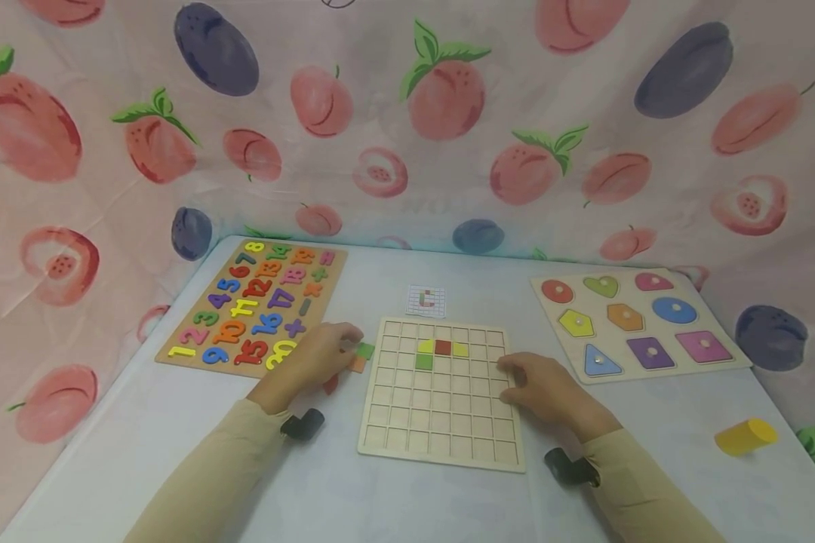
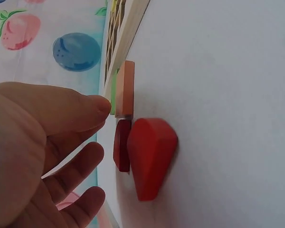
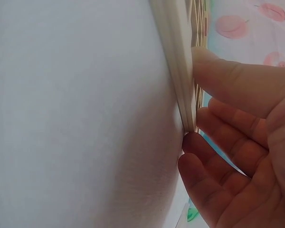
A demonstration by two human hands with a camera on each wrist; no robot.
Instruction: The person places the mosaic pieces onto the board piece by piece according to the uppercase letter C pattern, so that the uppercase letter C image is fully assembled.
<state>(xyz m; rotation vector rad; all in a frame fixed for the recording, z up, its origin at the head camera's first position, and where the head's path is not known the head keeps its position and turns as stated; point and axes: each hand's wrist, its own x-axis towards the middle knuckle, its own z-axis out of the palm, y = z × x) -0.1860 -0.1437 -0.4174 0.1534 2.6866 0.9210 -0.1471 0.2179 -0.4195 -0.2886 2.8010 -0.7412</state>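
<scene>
A wooden grid board [image 1: 441,422] lies in the middle of the table. Set in it are a dark red square [image 1: 443,348], a green square [image 1: 424,362] and two yellow pieces, one yellow piece [image 1: 460,350] to the right. My left hand [image 1: 322,354] hovers left of the board, thumb and index fingertips close to a loose green tile [image 1: 364,350]. Beside that lie an orange tile [image 2: 126,90], a dark red piece [image 2: 122,145] and a bright red piece [image 2: 152,154]. At the board's right edge rests my right hand [image 1: 543,388], its thumb over the rim and fingers loosely bent beside it.
A small pattern card [image 1: 426,301] lies behind the board. To the left is a number puzzle [image 1: 244,309]; to the right, a shape puzzle with knobs [image 1: 607,324]. A yellow cylinder [image 1: 745,437] lies at the far right. Fruit-print cloth [image 1: 448,188] closes off the back.
</scene>
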